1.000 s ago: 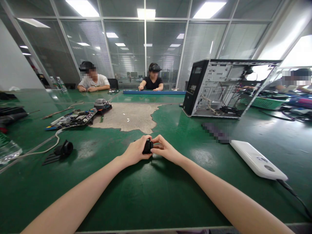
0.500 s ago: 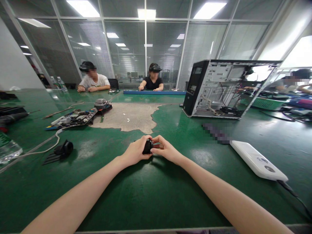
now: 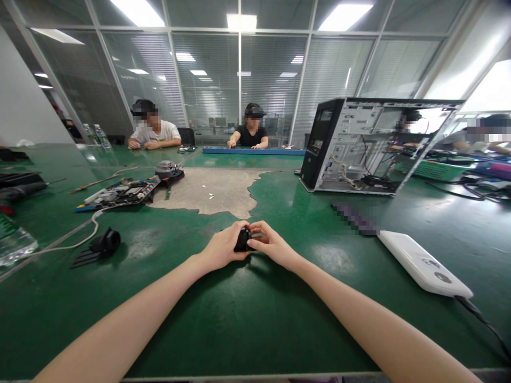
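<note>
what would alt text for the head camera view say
Two bare hands, left hand and right hand, hold a small black part together over a green table. An open computer case stands right, a circuit board lies left.

small black part (image 3: 241, 240), held between both hands

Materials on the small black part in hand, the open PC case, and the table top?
Small black part: looks like matte black plastic, no shine; mostly hidden by the left hand and right hand.
PC case: bare grey sheet metal inside, glossy black front.
Table top: green mat, slightly glossy, worn through to grey.
</note>
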{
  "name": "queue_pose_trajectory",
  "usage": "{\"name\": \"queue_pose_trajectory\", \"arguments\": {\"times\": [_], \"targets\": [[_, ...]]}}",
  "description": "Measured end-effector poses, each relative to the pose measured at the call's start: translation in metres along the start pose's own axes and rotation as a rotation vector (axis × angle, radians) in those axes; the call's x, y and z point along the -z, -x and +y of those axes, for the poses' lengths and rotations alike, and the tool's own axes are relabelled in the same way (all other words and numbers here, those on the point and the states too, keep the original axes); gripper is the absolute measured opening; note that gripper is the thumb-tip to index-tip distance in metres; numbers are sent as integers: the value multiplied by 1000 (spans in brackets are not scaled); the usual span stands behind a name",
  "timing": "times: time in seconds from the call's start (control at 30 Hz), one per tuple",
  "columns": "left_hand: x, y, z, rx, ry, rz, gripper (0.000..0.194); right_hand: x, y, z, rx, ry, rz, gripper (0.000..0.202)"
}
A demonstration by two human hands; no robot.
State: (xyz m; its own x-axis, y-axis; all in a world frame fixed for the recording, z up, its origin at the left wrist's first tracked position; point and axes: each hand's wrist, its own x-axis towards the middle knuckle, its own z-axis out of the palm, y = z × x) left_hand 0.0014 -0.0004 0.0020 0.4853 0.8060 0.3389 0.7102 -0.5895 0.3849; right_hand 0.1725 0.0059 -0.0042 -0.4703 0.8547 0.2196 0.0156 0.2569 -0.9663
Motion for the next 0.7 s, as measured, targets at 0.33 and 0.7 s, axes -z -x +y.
{"name": "queue_pose_trajectory", "arguments": {"times": [0.33,0.7], "targets": [[0,0,1,19,-9,-4,58,1,1,-2,21,-56,-46,25],[0,0,-1,-2,-22,0,58,2,0,1,-11,-8,-32,30]]}}
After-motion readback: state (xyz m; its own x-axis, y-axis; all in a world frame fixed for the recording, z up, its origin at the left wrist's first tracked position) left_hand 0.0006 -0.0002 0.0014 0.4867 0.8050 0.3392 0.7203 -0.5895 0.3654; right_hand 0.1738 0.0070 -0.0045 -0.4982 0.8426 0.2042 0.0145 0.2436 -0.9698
